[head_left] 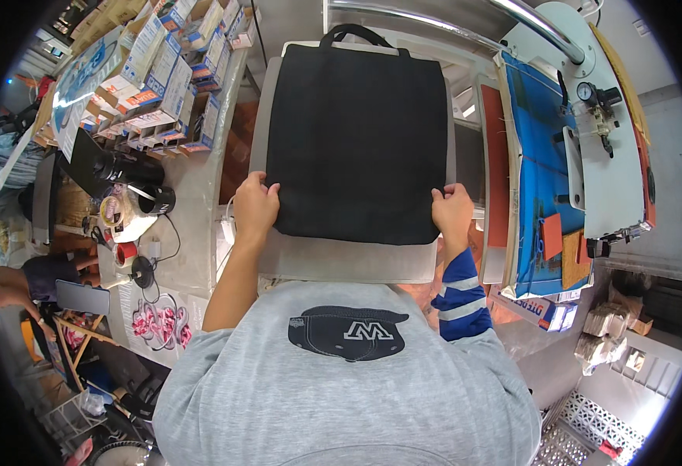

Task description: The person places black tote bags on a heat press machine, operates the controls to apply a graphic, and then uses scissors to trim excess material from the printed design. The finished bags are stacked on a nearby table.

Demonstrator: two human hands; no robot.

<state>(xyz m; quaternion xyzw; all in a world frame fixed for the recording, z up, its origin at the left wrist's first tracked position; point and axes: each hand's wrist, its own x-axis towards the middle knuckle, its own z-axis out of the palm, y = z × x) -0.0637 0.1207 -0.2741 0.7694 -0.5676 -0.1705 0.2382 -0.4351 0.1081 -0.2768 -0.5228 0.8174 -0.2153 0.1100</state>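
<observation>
A black tote bag (pixel 358 144) lies flat on a pale platen (pixel 341 260), its handles looped at the far end. My left hand (pixel 256 203) pinches the bag's near left edge between thumb and curled fingers. At the near right edge my right hand (pixel 453 208) grips the fabric in the same way. A blue and white striped sleeve (pixel 464 299) covers my right forearm, while the left forearm is bare. The bag's underside is hidden.
Stacked cardboard boxes (pixel 151 78) stand on a table (pixel 193 186) at left, with a black mug (pixel 156 199) and tape rolls. On the right are a blue-covered board (pixel 539 163) and a machine with a pressure gauge (pixel 586 92). Another person (pixel 38 291) is at far left.
</observation>
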